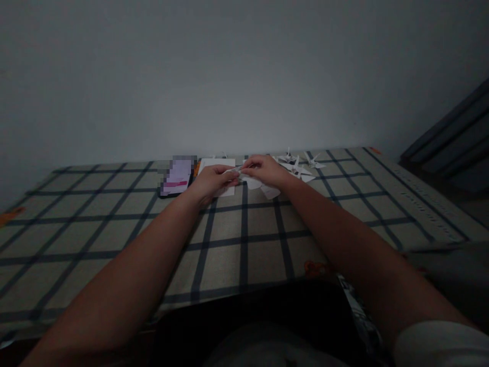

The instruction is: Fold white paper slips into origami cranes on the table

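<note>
A small piece of folded white paper (237, 169) is pinched between my two hands, above the far half of the table. My left hand (214, 182) grips its left end with thumb and fingers. On its other end, my right hand (264, 170) closes thumb and fingertips. White paper sheets (217, 162) lie under and behind my left hand. Beneath my right hand are more white paper pieces (271, 192), partly hidden. Several folded paper cranes (296, 167) stand just right of my right hand. The paper's exact folds are too small and dim to make out.
A phone (176, 176) with a lit, blurred screen rests left of the sheets. A checked cloth (225, 260) covers the table, which meets a plain wall (244, 76) at the back. Dark slanted slats (451, 132) rise beyond the right edge.
</note>
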A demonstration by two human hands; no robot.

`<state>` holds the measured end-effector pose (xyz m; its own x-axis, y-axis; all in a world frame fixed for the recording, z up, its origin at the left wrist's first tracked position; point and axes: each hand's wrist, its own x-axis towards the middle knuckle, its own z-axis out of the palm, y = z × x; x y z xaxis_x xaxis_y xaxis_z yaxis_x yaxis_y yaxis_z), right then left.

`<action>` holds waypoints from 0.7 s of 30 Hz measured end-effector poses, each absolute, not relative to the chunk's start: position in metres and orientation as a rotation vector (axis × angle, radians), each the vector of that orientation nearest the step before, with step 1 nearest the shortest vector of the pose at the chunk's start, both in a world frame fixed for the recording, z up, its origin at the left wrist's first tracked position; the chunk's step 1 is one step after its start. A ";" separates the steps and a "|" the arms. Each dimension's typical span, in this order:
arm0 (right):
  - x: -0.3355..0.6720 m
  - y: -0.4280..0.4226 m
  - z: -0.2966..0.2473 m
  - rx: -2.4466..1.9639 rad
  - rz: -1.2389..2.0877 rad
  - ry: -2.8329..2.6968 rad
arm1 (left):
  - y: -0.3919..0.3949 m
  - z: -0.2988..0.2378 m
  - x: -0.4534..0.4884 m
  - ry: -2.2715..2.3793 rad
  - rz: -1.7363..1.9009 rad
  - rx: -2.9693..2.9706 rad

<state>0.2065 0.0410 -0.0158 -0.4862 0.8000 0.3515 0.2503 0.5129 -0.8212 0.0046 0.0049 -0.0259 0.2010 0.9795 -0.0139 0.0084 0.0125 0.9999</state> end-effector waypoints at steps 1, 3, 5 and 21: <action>0.206 0.040 -0.015 -0.862 0.956 -1.983 | 0.005 -0.026 0.004 1.078 1.051 1.298; 0.205 0.040 -0.015 -0.876 1.018 -1.946 | 0.005 -0.026 0.004 1.091 1.063 1.310; 0.204 0.039 -0.014 -0.890 1.054 -1.918 | 0.006 -0.026 0.004 1.095 1.072 1.317; 0.200 0.043 -0.019 -0.805 1.141 -1.801 | -0.002 -0.019 0.008 1.226 1.017 1.326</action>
<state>0.1995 0.0427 -0.0187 -0.4443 0.8412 0.3083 0.0802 0.3801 -0.9215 0.0078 -0.0017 -0.0194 0.1257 0.9906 -0.0537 0.1303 0.0372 0.9908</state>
